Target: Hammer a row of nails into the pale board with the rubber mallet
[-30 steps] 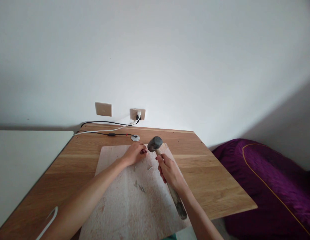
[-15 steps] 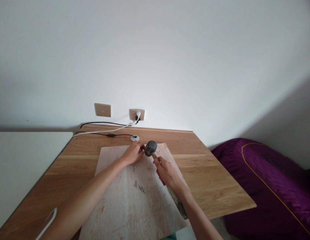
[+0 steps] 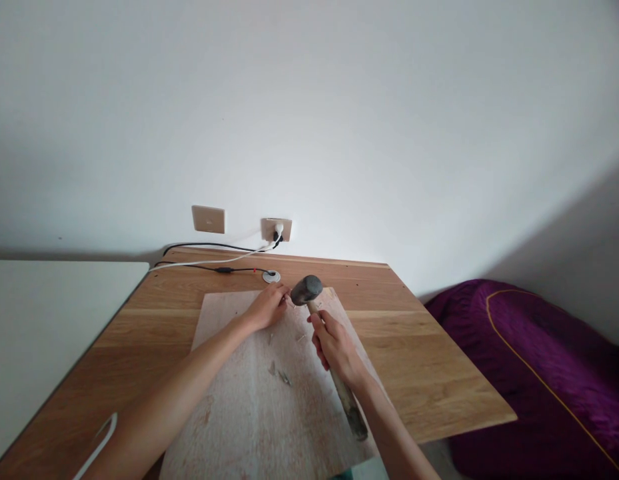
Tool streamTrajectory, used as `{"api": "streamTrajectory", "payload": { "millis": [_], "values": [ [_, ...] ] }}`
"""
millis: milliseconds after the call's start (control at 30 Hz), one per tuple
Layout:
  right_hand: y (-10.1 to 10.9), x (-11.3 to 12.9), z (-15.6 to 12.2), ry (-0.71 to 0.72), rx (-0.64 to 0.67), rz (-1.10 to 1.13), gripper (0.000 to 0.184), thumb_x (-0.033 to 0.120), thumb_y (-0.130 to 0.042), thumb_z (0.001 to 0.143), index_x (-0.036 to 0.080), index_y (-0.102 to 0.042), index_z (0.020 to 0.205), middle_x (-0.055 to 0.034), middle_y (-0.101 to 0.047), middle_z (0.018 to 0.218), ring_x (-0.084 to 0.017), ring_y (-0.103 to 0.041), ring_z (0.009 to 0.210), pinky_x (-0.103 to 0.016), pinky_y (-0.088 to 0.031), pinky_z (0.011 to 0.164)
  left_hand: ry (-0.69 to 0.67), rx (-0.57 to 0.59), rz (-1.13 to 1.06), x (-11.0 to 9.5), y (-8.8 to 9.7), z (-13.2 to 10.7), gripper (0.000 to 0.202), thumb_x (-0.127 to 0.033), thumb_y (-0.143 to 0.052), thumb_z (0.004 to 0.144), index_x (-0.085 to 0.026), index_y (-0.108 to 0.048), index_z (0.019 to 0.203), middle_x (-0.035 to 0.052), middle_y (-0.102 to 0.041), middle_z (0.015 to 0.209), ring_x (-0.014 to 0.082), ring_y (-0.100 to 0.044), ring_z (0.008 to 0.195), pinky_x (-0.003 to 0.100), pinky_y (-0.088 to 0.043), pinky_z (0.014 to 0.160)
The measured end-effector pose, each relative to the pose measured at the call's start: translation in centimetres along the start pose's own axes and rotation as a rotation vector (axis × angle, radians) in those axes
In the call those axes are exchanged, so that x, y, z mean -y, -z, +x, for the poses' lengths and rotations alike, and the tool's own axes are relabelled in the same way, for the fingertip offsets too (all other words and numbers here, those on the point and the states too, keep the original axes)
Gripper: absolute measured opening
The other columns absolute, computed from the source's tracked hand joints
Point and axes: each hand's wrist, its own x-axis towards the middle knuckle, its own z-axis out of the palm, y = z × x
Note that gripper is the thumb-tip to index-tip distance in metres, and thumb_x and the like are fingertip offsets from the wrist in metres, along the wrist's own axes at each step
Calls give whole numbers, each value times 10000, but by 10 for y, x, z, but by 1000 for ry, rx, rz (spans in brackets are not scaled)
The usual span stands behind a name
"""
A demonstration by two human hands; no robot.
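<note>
My right hand is wrapped round the wooden handle of a hammer with a thick dark head. The head is raised just right of my left hand, above the far end of a pale wooden board. The fingertips of my left hand are pinched together low over the board; whatever they hold is too small and too covered to make out. Several thin metal pieces that look like nails lie on the board's middle, and a few more are near the hammer head.
The board rests on a wooden desk against a white wall. Black and white cables run to a wall socket and a round cable hole. At left is a white surface; at right, something under purple cloth.
The hammer head has lifted slightly and tilted to the right, uncovering thin metal pieces beneath it. Its handle end has swung left. My left hand stays in nearly the same place.
</note>
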Motion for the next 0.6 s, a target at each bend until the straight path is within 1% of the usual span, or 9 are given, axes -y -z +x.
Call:
{"api": "streamTrajectory", "payload": {
  "millis": [100, 167, 267, 367, 467, 533, 600],
  "values": [
    [1, 1, 2, -45, 18, -48, 350, 546, -389, 1009, 228, -504, 917, 99, -464, 529, -86, -445, 348, -177, -308, 323, 9, -3, -16, -2, 2, -1, 287, -12, -508, 835, -165, -709, 971, 95, -672, 980, 250, -639, 979, 346, -504, 891],
    [2, 1, 3, -59, 36, -60, 340, 535, -403, 1001, 226, -510, 907, 96, -466, 521, -93, -443, 346, -184, -304, 318, 11, -2, -26, -3, 3, -1, 279, -21, -509, 846, -168, -712, 967, 96, -674, 976, 253, -640, 988, 348, -504, 897],
    [2, -1, 3, -32, 20, -3, 388, 577, -372, 998, 221, -522, 960, 91, -483, 562, -96, -447, 372, -189, -329, 330, 7, 0, -17, -4, 4, -1, 264, -17, -508, 837, -172, -702, 923, 87, -666, 949, 252, -639, 976, 347, -503, 890],
    [1, -3, 4, -13, -13, 18, 427, 614, -344, 998, 223, -515, 977, 92, -488, 581, -89, -446, 378, -185, -341, 336, 7, 1, -17, -4, 4, -1, 281, -5, -513, 820, -176, -700, 940, 78, -665, 954, 248, -640, 977, 341, -502, 892],
    [2, -2, 5, -28, 21, -42, 383, 583, -392, 994, 226, -507, 910, 92, -481, 540, -87, -443, 343, -180, -313, 313, 9, 5, -24, -4, 4, -1, 279, -16, -516, 838, -176, -706, 965, 85, -672, 972, 253, -642, 993, 342, -503, 898],
    [3, 0, 5, -25, 37, -56, 351, 550, -419, 992, 228, -501, 879, 90, -479, 525, -87, -447, 336, -176, -304, 305, 4, 8, -15, -4, 4, -1, 266, -16, -513, 840, -173, -701, 942, 89, -669, 959, 258, -641, 989, 343, -502, 889],
    [5, 2, 4, -6, 24, -52, 340, 532, -395, 1007, 230, -494, 888, 88, -487, 541, -83, -453, 349, -171, -313, 315, -6, 9, -7, -3, 4, -1, 256, -8, -509, 830, -170, -691, 908, 87, -661, 938, 258, -637, 971, 343, -498, 869]
  ]
}}
